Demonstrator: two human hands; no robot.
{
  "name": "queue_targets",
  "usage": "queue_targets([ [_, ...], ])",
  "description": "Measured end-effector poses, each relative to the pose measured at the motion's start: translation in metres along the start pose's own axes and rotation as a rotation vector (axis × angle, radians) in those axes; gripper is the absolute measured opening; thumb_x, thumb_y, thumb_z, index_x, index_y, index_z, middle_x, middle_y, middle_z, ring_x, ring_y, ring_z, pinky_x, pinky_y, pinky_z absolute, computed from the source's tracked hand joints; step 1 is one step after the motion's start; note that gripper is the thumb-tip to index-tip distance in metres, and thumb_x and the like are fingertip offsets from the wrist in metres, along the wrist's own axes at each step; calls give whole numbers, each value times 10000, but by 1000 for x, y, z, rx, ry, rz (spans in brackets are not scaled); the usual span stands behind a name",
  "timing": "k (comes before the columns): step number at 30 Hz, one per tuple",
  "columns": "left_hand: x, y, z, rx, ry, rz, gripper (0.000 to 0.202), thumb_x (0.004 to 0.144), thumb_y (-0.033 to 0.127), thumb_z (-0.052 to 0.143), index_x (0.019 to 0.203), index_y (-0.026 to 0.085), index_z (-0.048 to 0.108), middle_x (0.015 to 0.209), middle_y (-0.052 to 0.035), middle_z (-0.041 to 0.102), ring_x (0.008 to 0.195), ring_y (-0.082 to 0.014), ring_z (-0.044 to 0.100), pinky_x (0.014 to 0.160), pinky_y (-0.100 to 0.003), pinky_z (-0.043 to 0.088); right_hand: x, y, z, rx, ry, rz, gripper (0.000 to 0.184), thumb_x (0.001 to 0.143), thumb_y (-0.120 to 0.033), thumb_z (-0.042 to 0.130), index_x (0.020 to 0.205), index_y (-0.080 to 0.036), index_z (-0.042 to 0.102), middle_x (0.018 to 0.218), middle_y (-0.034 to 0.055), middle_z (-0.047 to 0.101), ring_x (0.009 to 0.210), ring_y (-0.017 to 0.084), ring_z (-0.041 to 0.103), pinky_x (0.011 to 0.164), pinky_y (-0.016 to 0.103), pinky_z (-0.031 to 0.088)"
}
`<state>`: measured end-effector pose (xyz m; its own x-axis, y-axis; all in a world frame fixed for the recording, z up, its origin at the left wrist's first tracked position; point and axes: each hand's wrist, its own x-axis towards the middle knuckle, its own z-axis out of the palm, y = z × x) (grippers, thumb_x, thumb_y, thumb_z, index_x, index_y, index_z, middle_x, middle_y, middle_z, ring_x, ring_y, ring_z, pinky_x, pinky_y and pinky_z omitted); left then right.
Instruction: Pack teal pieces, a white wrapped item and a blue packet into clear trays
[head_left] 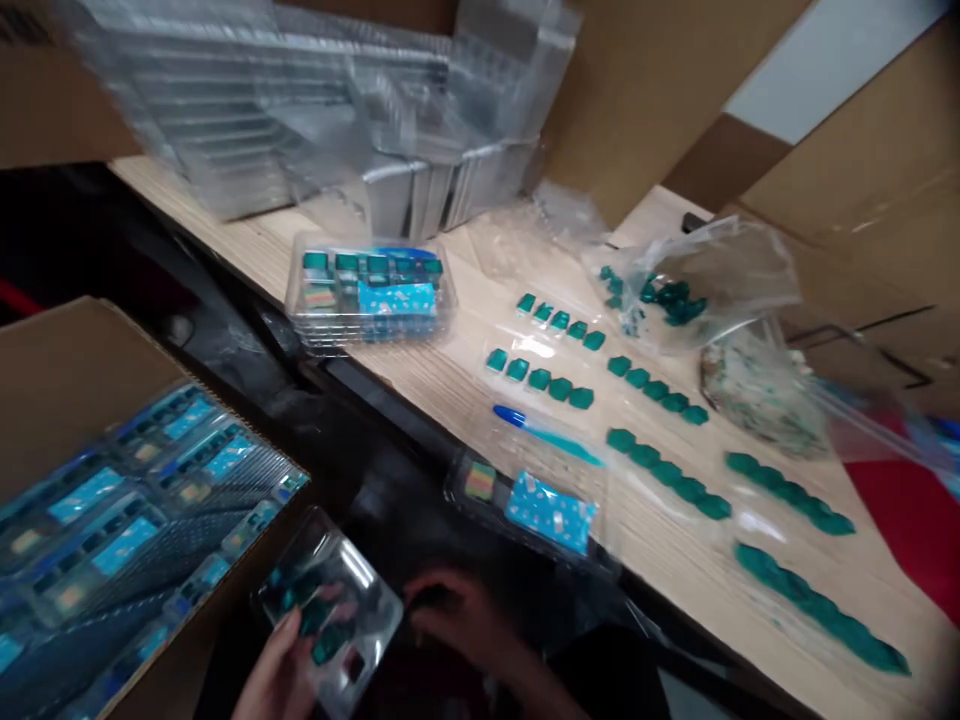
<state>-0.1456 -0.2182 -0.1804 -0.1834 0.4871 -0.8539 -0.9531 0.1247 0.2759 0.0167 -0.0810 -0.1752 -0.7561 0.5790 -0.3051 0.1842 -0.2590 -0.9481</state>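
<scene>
My left hand (281,670) is closed around a clear plastic clamshell tray (330,600) that holds several green pieces, low in the view below the table's edge. My right hand (457,615) is just to the right of that tray, fingers curled at its edge; motion blur hides whether it holds anything. Above them on the wooden table (420,370) lies an open tray (536,500) with a blue patterned card and a blue pen (540,430). Rows of green pieces (660,390) lie across the table.
A cardboard box (97,530) at left is filled with packed trays. A closed packed tray (371,290) sits near the table's back. Stacks of empty clear trays (315,110) stand behind it. Plastic bags (690,285) with green pieces lie at right, with cardboard boxes behind.
</scene>
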Motion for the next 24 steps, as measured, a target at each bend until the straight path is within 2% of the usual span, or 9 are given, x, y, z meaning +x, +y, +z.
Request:
queue_targets([
  [2, -5, -1, 10, -8, -64, 32, 271, 622, 275, 723, 884, 210, 702, 810, -52, 719, 778, -261, 670, 662, -339, 534, -24, -29, -3, 105, -35, -4, 416, 679, -365, 720, 1079, -364, 606, 874, -21, 641, 608, 130, 606, 549, 283, 525],
  [4, -12, -4, 18, 7, -147, 75, 235, 673, 229, 686, 906, 195, 693, 843, -57, 718, 840, -262, 665, 737, -361, 529, -37, -60, -8, 165, 38, -66, 456, 698, -322, 707, 1134, -311, 574, 890, -5, 633, 578, 103, 588, 544, 255, 513],
  [7, -25, -11, 28, 53, -261, 114, 171, 735, 225, 642, 886, 165, 694, 840, -73, 714, 862, -259, 662, 777, -368, 521, -35, -94, -18, 192, 213, -198, 380, 709, -299, 695, 1076, -271, 599, 883, -6, 606, 564, 86, 566, 570, 255, 504],
  [11, -42, -18, 49, 111, -325, 156, 198, 752, 260, 641, 913, 151, 684, 840, -86, 707, 849, -255, 663, 767, -362, 523, -19, -110, -26, 254, 328, -271, 302, 717, -304, 681, 1007, -242, 628, 876, 2, 575, 609, 100, 571, 580, 264, 495],
  [14, -59, -19, 69, 158, -321, 203, 206, 752, 267, 638, 916, 145, 665, 817, -81, 701, 828, -247, 665, 732, -352, 532, -18, -115, -24, 355, 335, -272, 309, 699, -323, 691, 991, -243, 631, 850, -3, 571, 640, 106, 573, 572, 255, 489],
  [17, -74, -17, 80, 213, -316, 253, 217, 777, 297, 603, 920, 141, 650, 805, -79, 703, 737, -216, 672, 648, -318, 546, -34, -113, -27, 403, 267, -201, 278, 683, -341, 701, 932, -231, 650, 779, -12, 597, 646, 103, 572, 603, 253, 483],
  [20, -79, -10, 74, 276, -326, 341, 279, 795, 350, 569, 977, 150, 642, 916, -90, 700, 742, -203, 673, 565, -266, 544, -62, -92, -46, 468, 272, -122, 248, 677, -346, 706, 889, -224, 662, 794, -3, 628, 679, 105, 577, 625, 250, 477],
  [24, -74, -3, 57, 410, -263, 404, 317, 776, 356, 598, 991, 128, 643, 992, -114, 685, 767, -218, 672, 582, -283, 558, -101, -51, -78, 588, 410, 40, 236, 673, -334, 711, 881, -228, 674, 852, 3, 644, 730, 106, 588, 685, 257, 477],
])
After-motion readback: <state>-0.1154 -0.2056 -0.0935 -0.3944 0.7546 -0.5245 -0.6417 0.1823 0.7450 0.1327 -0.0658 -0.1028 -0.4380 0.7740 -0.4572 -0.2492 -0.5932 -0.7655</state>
